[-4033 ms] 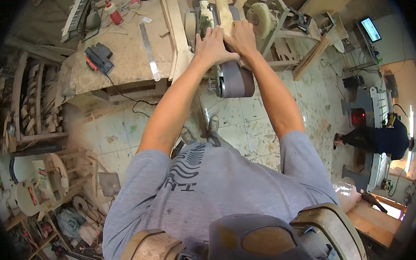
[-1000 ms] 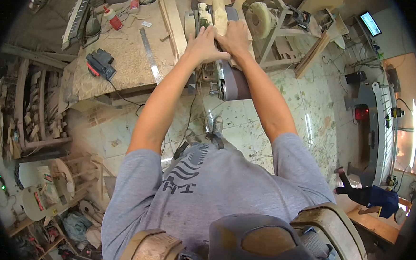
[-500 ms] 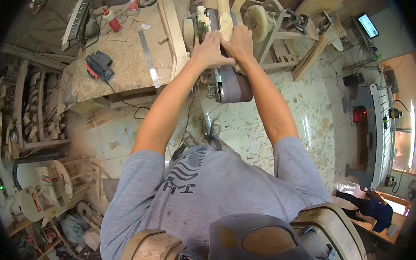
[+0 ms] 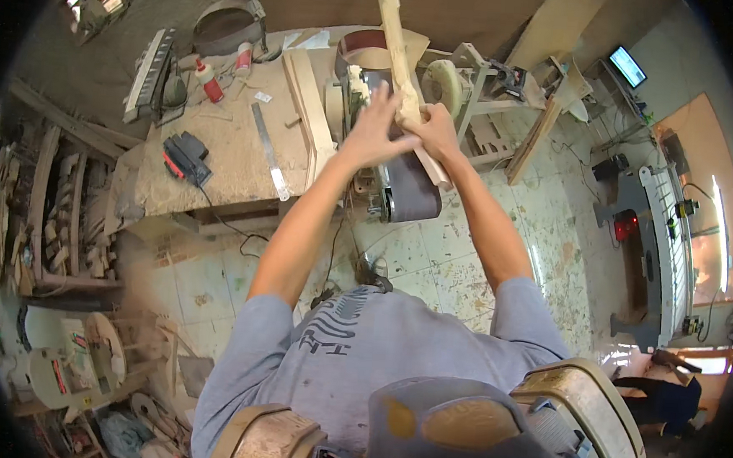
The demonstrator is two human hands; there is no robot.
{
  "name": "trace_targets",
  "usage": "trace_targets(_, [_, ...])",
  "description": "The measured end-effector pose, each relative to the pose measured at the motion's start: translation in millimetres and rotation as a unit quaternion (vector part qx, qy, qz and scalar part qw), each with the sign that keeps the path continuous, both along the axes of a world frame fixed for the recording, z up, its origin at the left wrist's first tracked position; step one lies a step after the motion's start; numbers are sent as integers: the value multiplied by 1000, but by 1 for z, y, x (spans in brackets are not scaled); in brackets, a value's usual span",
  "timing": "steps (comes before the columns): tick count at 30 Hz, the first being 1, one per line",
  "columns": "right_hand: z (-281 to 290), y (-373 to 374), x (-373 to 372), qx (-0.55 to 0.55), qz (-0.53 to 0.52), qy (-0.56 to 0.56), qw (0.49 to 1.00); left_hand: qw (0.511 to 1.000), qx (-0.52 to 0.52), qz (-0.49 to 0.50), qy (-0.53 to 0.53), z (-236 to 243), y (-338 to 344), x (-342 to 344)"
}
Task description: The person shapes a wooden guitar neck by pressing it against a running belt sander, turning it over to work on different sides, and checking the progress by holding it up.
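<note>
A long pale piece of wood with an uneven, carved outline [image 4: 393, 42] slants over the belt sander [image 4: 411, 191], its near end above the dark belt. My right hand [image 4: 436, 132] is closed around the wood near its middle, from the right side. My left hand [image 4: 376, 135] hovers just left of the wood with fingers spread and thumb stretched toward it. Nothing shows in that hand; whether its thumb touches the wood I cannot tell. Left of the sander, pale wooden planks [image 4: 308, 112] lie on the workbench [image 4: 228, 158].
On the bench lie a metal ruler [image 4: 269, 152], a red glue bottle [image 4: 209, 82] and a corded black power tool [image 4: 188, 159]. A round pale wheel [image 4: 441, 82] and a wooden stand [image 4: 493, 105] are right of the sander. Another person [image 4: 662, 402] is at the far lower right.
The wood has shifted toward me and now reaches further over the belt. My left hand has opened and come off it; my right hand has moved nearer, still gripping.
</note>
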State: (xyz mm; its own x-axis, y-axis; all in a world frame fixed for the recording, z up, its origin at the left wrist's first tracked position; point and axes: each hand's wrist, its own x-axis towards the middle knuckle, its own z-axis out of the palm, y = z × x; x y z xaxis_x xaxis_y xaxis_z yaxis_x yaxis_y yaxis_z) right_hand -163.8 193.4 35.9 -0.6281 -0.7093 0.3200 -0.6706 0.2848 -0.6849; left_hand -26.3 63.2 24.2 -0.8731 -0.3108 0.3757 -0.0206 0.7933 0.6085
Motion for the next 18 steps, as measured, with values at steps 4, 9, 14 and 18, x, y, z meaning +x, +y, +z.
trace_targets(4, [49,47,3,-59,87,-244,964,981,-160,29,109,51,-38,21])
trace_targets(9, [96,110,32,-71,141,-469,869,929,-321,-45,178,113,-38,21])
trace_targets(14, [79,125,22,-246,256,-578,735,948,-304,-78,44,107,-17,49])
trace_targets(18, [62,134,45,-305,262,-468,787,978,-193,-51,64,76,24,65])
